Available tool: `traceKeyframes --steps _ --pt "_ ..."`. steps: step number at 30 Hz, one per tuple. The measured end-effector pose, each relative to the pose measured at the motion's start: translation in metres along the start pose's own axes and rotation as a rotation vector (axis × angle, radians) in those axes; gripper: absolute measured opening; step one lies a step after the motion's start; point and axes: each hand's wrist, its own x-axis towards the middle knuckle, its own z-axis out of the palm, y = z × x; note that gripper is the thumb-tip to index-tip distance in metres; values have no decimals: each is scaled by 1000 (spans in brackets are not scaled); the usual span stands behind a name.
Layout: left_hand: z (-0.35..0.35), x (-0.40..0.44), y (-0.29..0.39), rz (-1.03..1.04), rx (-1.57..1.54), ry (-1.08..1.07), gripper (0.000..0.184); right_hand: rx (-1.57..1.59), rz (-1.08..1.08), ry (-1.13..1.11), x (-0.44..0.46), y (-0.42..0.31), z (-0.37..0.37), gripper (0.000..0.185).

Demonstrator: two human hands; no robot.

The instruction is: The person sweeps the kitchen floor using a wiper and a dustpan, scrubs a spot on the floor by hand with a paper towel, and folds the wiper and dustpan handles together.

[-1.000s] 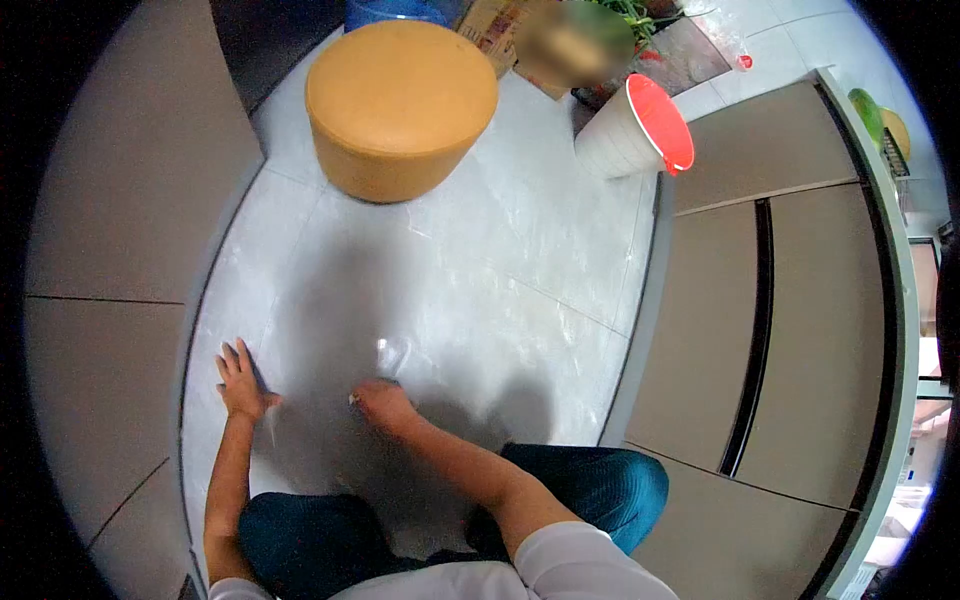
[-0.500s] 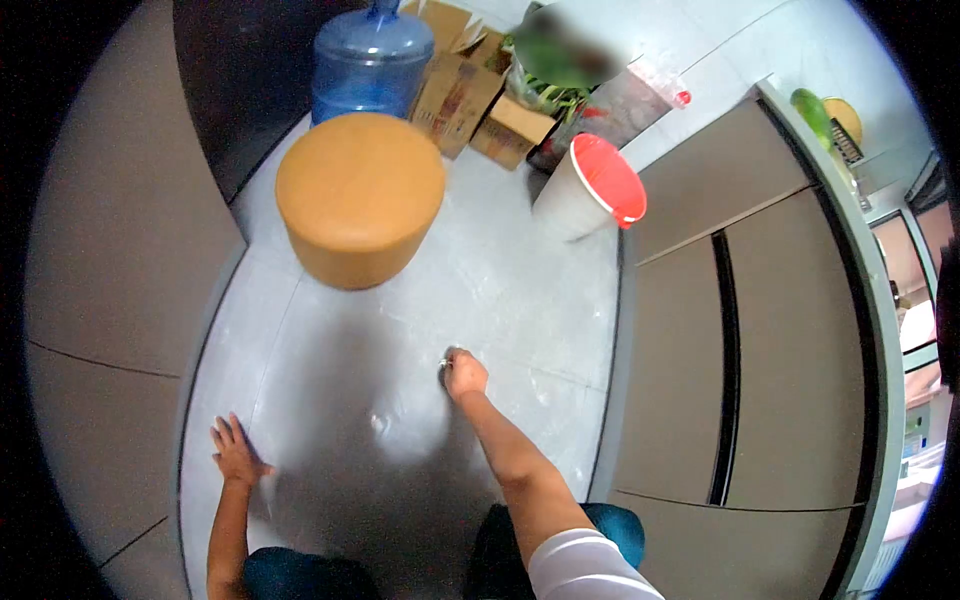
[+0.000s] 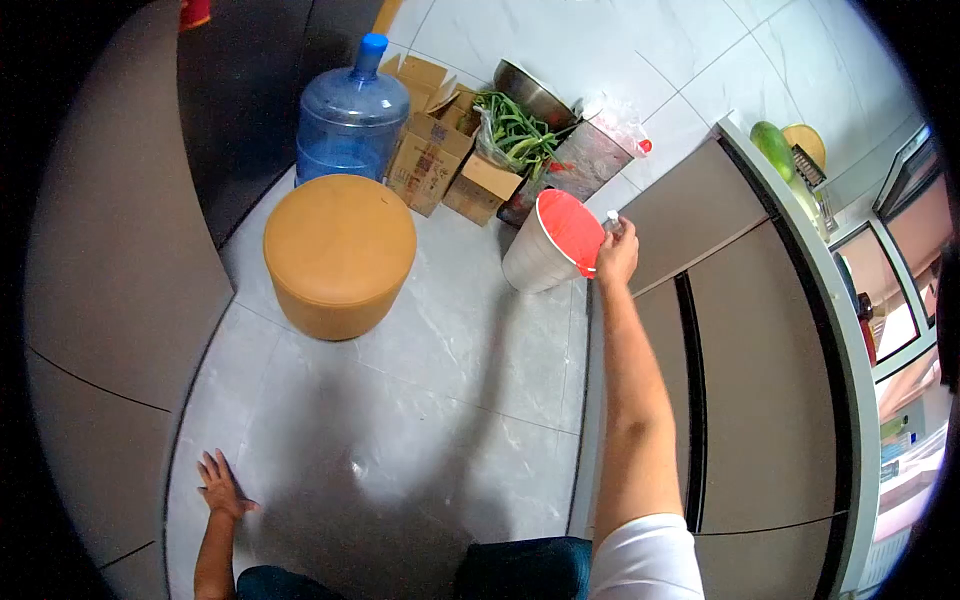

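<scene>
My right hand (image 3: 618, 254) reaches out at the right rim of a white bin (image 3: 531, 258) with a red liner (image 3: 571, 228). Its fingers are closed on a small clear, shiny thing (image 3: 613, 217), too small to name, which sticks up from the fingertips. My left hand (image 3: 222, 488) is open, fingers spread, against the grey tiled floor (image 3: 420, 470) at the lower left. It holds nothing.
A round tan stool (image 3: 340, 245) stands left of the bin. Behind are a blue water jug (image 3: 350, 115), cardboard boxes (image 3: 428, 160), green leafy vegetables (image 3: 520, 130) and a metal bowl (image 3: 535, 95). Grey cabinets (image 3: 770, 370) line the right side.
My right hand has gone from the floor up and forward to the bin's rim, with the small thing in it. My left hand stays at the floor. The view has tilted up.
</scene>
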Motion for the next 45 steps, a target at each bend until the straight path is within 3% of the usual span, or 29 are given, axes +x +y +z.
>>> traceKeyframes --steps 1,3,5,7,8,9,10,12,13,16,20,21,23,26,30,33,35,36,43,44,45 --pt "4 2 -1 3 20 16 147 1 1 -1 9 7 -1 31" --pt "11 4 -3 4 38 25 147 236 303 -368 18 17 2 37" --pt "8 3 -4 8 40 18 147 390 129 -376 -16 4 -17 34" --pt "6 3 -3 14 34 16 147 240 -130 -539 -81 61 5 29" --pt "7 2 -3 22 32 13 147 232 141 -980 -123 48 -23 26" --pt "7 3 -3 19 28 8 147 320 -77 -1089 -198 112 -3 25" --pt "7 4 -5 30 40 9 147 235 -177 -1389 -252 113 -34 27" --pt "10 5 -7 31 55 7 146 255 58 -1779 -340 92 -101 27" --pt "11 7 -7 35 53 6 146 278 181 -1867 -368 81 -128 27" --pt "1 2 -4 34 49 3 144 361 445 -1913 -401 43 -187 28" --pt "-1 0 0 51 32 -34 143 411 588 -1854 -397 15 -225 29" --pt "28 11 -11 60 40 -36 143 422 613 -1839 -393 10 -231 29" --pt "107 34 -42 261 93 316 142 445 660 -1825 -388 3 -245 30" --pt "67 -10 -3 135 165 110 141 470 731 -1811 -381 -5 -262 30" --pt "98 0 -10 93 232 127 141 489 868 -1830 -372 -15 -285 32" --pt "62 -5 -4 105 252 48 137 498 960 -1850 -358 -21 -303 33" --pt "70 -6 -13 218 137 129 133 499 1018 -1870 -354 -24 -316 33" --pt "75 -7 -12 225 68 266 133 502 1043 -1883 -352 -26 -322 33" --pt "69 -2 -17 294 46 295 135 519 1221 -1956 -363 -38 -379 36" --pt "53 -11 -1 141 63 168 127 533 1246 -1958 -365 -41 -385 36" --pt "45 -18 15 138 67 161 127 534 1257 -1950 -372 -43 -389 37"
